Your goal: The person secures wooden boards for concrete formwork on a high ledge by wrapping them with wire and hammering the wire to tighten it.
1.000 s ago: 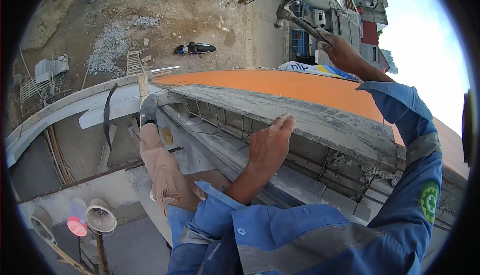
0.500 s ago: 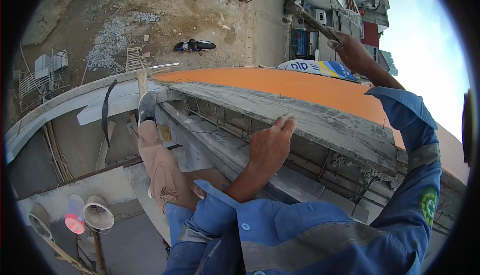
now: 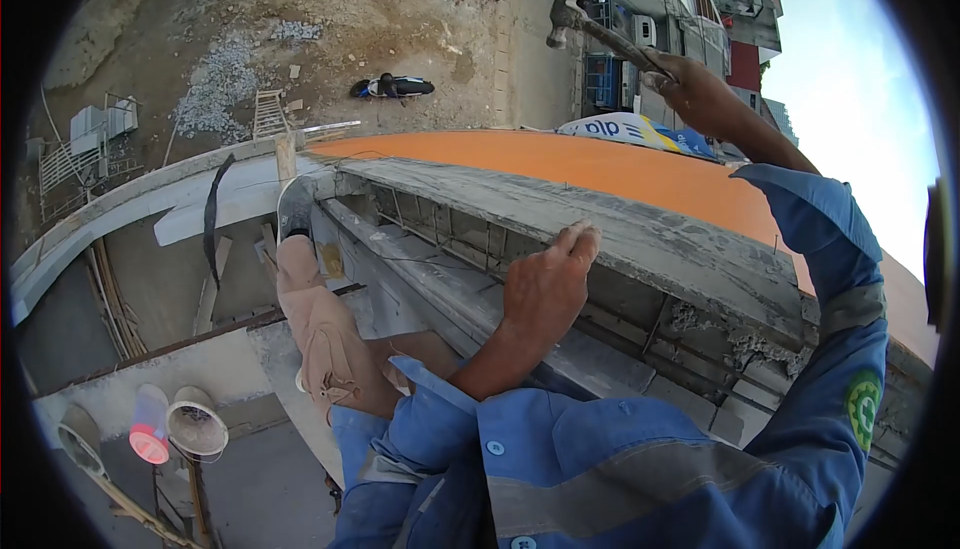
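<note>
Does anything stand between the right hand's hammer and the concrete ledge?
Nothing visible hangs between the claw hammer in the right hand and the concrete ledge. At the ledge itself, the left hand covers part of the near edge, and a thin rod sticks up farther out.

Out toward the right edge of the dirt lot (image 3: 345, 34) there stood a motorbike (image 3: 392, 87); grey gravel (image 3: 214, 99) lay spread to its left; and a pink pail (image 3: 149, 441) sat just beside a bucket (image 3: 197, 402).

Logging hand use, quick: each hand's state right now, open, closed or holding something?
Left hand: closed, fingers bunched at the concrete ledge; whether it pinches anything cannot be told.
Right hand: closed, holding a hammer by its handle.
</note>
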Demonstrator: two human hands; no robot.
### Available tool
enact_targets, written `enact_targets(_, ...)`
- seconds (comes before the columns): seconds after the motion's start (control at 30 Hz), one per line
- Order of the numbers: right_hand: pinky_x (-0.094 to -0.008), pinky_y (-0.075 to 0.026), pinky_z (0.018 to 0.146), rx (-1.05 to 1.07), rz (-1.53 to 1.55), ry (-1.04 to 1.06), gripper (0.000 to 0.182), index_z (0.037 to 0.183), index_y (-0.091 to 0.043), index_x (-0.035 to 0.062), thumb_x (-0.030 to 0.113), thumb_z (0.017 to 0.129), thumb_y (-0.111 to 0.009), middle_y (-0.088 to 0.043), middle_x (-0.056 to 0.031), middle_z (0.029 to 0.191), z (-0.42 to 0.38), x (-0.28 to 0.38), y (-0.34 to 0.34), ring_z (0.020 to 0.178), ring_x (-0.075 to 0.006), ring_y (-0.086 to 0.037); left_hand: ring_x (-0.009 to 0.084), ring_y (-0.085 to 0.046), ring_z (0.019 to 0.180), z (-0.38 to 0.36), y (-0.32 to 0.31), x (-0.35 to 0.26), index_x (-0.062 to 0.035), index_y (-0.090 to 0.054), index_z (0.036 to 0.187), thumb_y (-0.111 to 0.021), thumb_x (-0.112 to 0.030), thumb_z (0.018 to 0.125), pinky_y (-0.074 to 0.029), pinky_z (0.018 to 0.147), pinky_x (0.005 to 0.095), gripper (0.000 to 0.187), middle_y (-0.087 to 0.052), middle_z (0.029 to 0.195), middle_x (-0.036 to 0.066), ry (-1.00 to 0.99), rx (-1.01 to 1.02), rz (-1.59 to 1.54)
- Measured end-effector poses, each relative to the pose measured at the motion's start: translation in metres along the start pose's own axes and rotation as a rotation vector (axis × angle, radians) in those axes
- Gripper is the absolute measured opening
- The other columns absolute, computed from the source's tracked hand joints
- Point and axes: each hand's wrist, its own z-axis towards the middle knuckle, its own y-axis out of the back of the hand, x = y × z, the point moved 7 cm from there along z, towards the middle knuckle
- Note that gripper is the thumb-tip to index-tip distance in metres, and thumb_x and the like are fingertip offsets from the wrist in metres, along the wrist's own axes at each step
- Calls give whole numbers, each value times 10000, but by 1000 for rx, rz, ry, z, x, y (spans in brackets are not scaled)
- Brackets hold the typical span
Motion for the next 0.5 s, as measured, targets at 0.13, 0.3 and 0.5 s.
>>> enact_targets(0.13,-416,-503,691,-394,247,-323,439,1363,-501,-10,286,1039,-501,-539,-85,708,4,-1,57,659,-211,-567,327,-722,851,4,4,-1,-97,-637,1244,-605,-2,804,-593,734,424,451,-657,1272,80,-21,-30,-1)
enact_targets(0.3,-476,-416,1037,393,-81,-309,466,1396,-500,-2,286,1030,-489,-643,-307,1148,-56,2,-74,1150,-418,-609,332,-723,832,8,5,-1,-88,-636,1240,-603,-14,813,-592,730,431,435,-655,1278,81,-6,-32,1)
enact_targets(0.5,-323,-425,405,291,173,-357,373,1306,-568,49,298,1035,-503,-498,-35,600,-37,-5,-18,451,-146,-504,335,-725,823,3,2,-1,-86,-626,1248,-611,-32,830,-594,730,435,422,-650,1281,94,-11,-3,4)
